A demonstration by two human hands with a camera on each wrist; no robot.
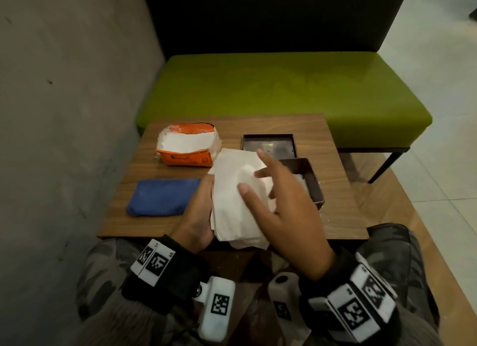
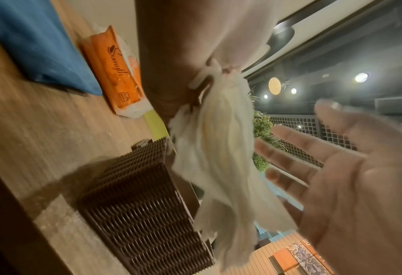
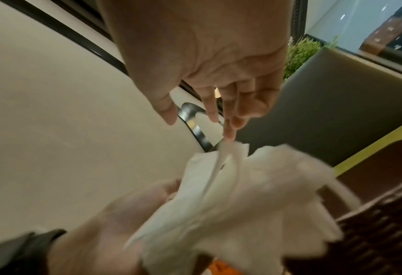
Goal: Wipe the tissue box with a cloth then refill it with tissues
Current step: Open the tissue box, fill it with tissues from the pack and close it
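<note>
The head view looks steeply down from above onto the table; both wrist views sit close, facing upward along the hands; all share the tissues.

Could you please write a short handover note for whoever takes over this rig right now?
Left hand grips the stack of tissues above the table's near edge; right hand is open over the stack, fingers spread.
Open tissue box sits right of the stack with some tissues already inside; its lid lies behind it. Orange tissue pack is torn open; blue cloth lies aside on the left.
Wiping appears done.
Left: load the stack into the box, fit the lid.
</note>
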